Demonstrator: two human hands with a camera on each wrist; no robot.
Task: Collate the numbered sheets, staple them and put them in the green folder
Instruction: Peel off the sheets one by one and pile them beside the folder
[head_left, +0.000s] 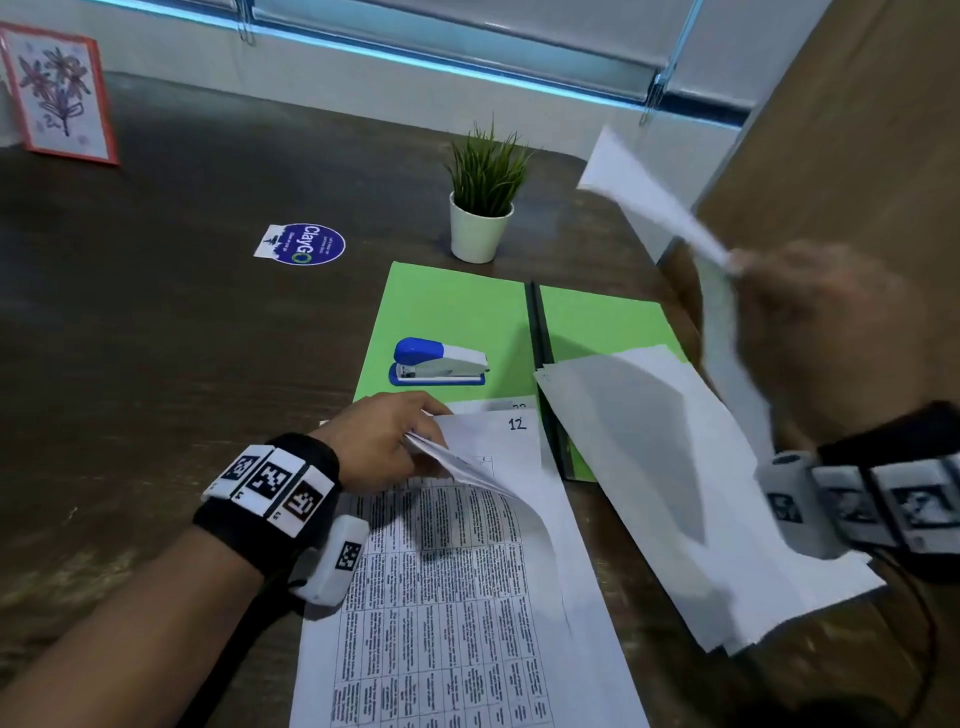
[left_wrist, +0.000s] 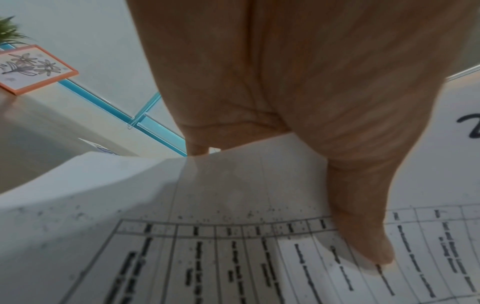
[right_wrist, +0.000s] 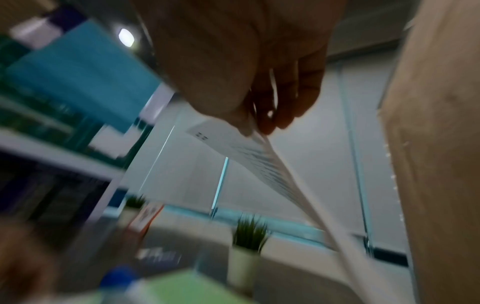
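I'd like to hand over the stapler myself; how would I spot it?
Find the open green folder in front of the potted plant. The stapler lies on its left half: blue and white, the only thing there that isn't paper.

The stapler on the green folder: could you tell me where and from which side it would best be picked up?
Judging by its pose, grip the stapler across its long sides around the middle, coming from above. It lies flat on the open green folder, its long sides facing toward and away from the person, with bare folder all round. The left hand is nearest, but it currently holds lifted sheets.
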